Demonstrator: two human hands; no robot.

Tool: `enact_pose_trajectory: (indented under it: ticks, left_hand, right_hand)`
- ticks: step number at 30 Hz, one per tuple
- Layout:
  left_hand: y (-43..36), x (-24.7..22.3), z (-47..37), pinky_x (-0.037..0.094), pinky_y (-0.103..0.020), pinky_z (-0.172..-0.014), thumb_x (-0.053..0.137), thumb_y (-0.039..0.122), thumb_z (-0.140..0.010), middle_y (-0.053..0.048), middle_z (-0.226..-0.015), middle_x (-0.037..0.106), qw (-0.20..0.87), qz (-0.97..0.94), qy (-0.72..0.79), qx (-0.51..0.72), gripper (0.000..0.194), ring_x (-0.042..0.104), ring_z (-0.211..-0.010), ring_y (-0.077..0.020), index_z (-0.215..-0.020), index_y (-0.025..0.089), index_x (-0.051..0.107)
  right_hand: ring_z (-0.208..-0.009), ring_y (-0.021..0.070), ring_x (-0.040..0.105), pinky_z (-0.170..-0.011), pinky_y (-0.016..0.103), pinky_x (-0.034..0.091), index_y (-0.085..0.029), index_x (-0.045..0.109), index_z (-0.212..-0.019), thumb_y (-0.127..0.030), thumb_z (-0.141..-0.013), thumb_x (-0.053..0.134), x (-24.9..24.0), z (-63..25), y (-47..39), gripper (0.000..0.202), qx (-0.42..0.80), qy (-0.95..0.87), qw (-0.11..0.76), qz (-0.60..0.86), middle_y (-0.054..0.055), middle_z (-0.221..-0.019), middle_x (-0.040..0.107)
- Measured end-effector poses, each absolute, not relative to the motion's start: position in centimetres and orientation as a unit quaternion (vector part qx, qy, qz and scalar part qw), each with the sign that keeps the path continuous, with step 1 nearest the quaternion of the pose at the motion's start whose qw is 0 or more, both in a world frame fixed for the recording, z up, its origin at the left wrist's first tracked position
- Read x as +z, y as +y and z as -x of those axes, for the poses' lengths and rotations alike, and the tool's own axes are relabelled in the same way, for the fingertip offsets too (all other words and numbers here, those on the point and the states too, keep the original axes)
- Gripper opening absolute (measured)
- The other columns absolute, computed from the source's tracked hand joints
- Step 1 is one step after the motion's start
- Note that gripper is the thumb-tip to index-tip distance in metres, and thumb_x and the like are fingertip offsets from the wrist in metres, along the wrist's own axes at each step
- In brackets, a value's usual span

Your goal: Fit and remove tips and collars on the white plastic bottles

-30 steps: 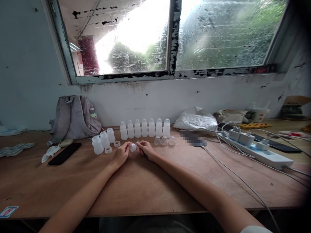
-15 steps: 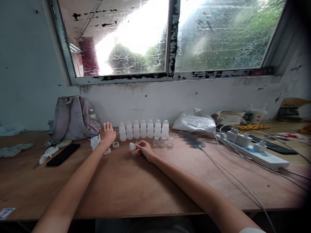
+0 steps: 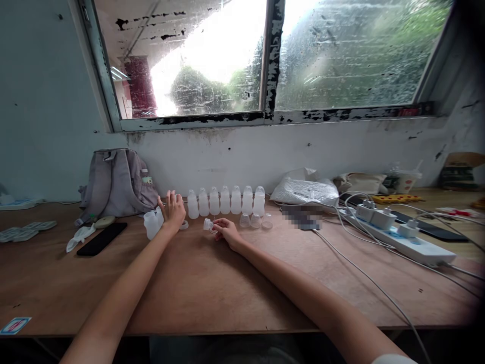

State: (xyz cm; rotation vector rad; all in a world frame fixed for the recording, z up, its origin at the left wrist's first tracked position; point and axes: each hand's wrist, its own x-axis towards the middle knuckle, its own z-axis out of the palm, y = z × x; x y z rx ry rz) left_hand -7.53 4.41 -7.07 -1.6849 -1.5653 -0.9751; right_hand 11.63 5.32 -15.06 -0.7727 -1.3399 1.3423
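Note:
My right hand (image 3: 228,234) is closed around the clear teat end of a baby bottle nipple; its whitish screw ring (image 3: 207,224) points left. The nipple is held just above the table. My left hand (image 3: 173,211), fingers apart, is over the table beside two uncapped translucent bottles (image 3: 152,225), which are partly hidden by the hand and forearm. A loose ring (image 3: 184,225) lies by its right edge. Behind both hands stands a row of several capped translucent baby bottles (image 3: 225,200). Clear dome caps (image 3: 255,220) sit right of my right hand.
A grey backpack (image 3: 117,184), black phone (image 3: 102,239) and crumpled white wrapper (image 3: 80,236) are on the left. To the right are a silver pouch (image 3: 306,192), a power strip (image 3: 413,245) with chargers and loose white cables (image 3: 358,283). A wall and window rise behind the table.
My left hand has moved right, away from the backpack and over the loose rings, uncovering more of the uncapped bottles. My right hand still holds the nipple in nearly the same place.

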Motion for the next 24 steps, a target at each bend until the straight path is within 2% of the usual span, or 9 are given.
enact_pose_trajectory:
  ticks: [2,4,7,10,12,16,18,21,24]
  left_hand:
    - [2.8,-7.1,6.4,0.007,-0.053,-0.097,0.032,0.018,-0.082,-0.018,-0.121,0.041,0.297,0.655,-0.56,-0.412,0.023,0.032,-0.116,-0.0293,-0.097,0.012,0.048]
    - [1.4,-7.8,5.3,0.016,-0.048,-0.098,0.032,0.02,-0.083,-0.015,-0.121,0.041,0.26,0.686,-0.52,-0.438,0.021,0.037,-0.113,-0.0266,-0.096,0.014,0.047]
    - [0.1,-9.8,4.0,0.029,-0.041,-0.093,0.032,0.02,-0.083,-0.013,-0.119,0.044,0.194,0.745,-0.465,-0.437,0.017,0.043,-0.108,-0.0234,-0.095,0.018,0.044]
    - [-0.2,-11.5,3.2,0.037,-0.037,-0.087,0.032,0.021,-0.083,-0.012,-0.121,0.041,0.132,0.788,-0.419,-0.432,0.018,0.047,-0.104,-0.0209,-0.099,0.018,0.041]
    - [0.1,-12.3,3.0,0.037,-0.035,-0.088,0.034,0.024,-0.083,-0.013,-0.123,0.039,0.093,0.787,-0.405,-0.456,0.024,0.045,-0.107,-0.0198,-0.106,0.017,0.036]
    - [1.0,-13.3,2.8,0.036,-0.037,-0.09,0.047,0.033,-0.077,-0.013,-0.124,0.038,0.019,0.763,-0.44,-0.472,0.056,0.038,-0.114,-0.0231,-0.124,0.018,0.02]
    - [1.4,-13.8,2.7,0.037,-0.037,-0.089,0.05,0.034,-0.075,-0.014,-0.125,0.037,0.002,0.761,-0.462,-0.455,0.065,0.037,-0.116,-0.0249,-0.128,0.019,0.015]
    - [1.5,-14.1,2.6,0.038,-0.036,-0.088,0.049,0.031,-0.076,-0.012,-0.124,0.038,0.011,0.764,-0.476,-0.435,0.064,0.04,-0.112,-0.0241,-0.129,0.02,0.017]
    - [1.2,-13.7,2.7,0.038,-0.035,-0.088,0.05,0.021,-0.072,-0.009,-0.118,0.045,0.057,0.766,-0.482,-0.423,0.06,0.044,-0.107,-0.0232,-0.126,0.021,0.025]
  right_hand:
    - [-0.037,0.0077,0.05,-0.036,0.021,0.043,-0.017,0.052,-0.078,-0.033,-0.061,0.063,-14.9,-11.7,5.2,0.026,0.559,-0.554,0.523,0.326,-0.001,-0.061,0.06]
    - [-0.038,0.008,0.05,-0.037,0.022,0.043,-0.017,0.052,-0.078,-0.033,-0.061,0.062,-14.8,-11.7,5.1,0.025,0.557,-0.549,0.528,0.33,-0.001,-0.061,0.059]
    - [-0.039,0.0082,0.051,-0.038,0.022,0.044,-0.017,0.052,-0.077,-0.032,-0.061,0.062,-14.6,-11.7,4.9,0.024,0.554,-0.548,0.531,0.332,-0.002,-0.06,0.058]
    - [-0.038,0.0082,0.051,-0.037,0.022,0.043,-0.017,0.052,-0.076,-0.033,-0.061,0.061,-14.6,-11.7,4.9,0.024,0.551,-0.554,0.527,0.333,-0.003,-0.058,0.056]
    - [-0.037,0.0081,0.05,-0.036,0.021,0.042,-0.017,0.052,-0.076,-0.034,-0.061,0.061,-14.7,-11.6,4.9,0.024,0.548,-0.559,0.526,0.333,-0.003,-0.057,0.056]
    - [-0.036,0.0082,0.049,-0.036,0.022,0.043,-0.016,0.051,-0.075,-0.036,-0.06,0.062,-14.9,-11.5,5.1,0.027,0.54,-0.566,0.525,0.335,-0.004,-0.054,0.054]
    - [-0.036,0.0085,0.049,-0.036,0.023,0.043,-0.016,0.05,-0.075,-0.037,-0.06,0.062,-15.0,-11.5,5.1,0.028,0.534,-0.569,0.526,0.338,-0.004,-0.054,0.053]
    - [-0.034,0.0084,0.048,-0.034,0.023,0.041,-0.017,0.05,-0.074,-0.039,-0.061,0.06,-15.1,-11.4,5.3,0.027,0.513,-0.561,0.545,0.353,-0.004,-0.055,0.052]
    - [-0.033,0.0078,0.046,-0.032,0.022,0.037,-0.018,0.047,-0.074,-0.041,-0.067,0.054,-15.3,-11.6,5.7,0.025,0.477,-0.534,0.587,0.377,-0.004,-0.057,0.051]
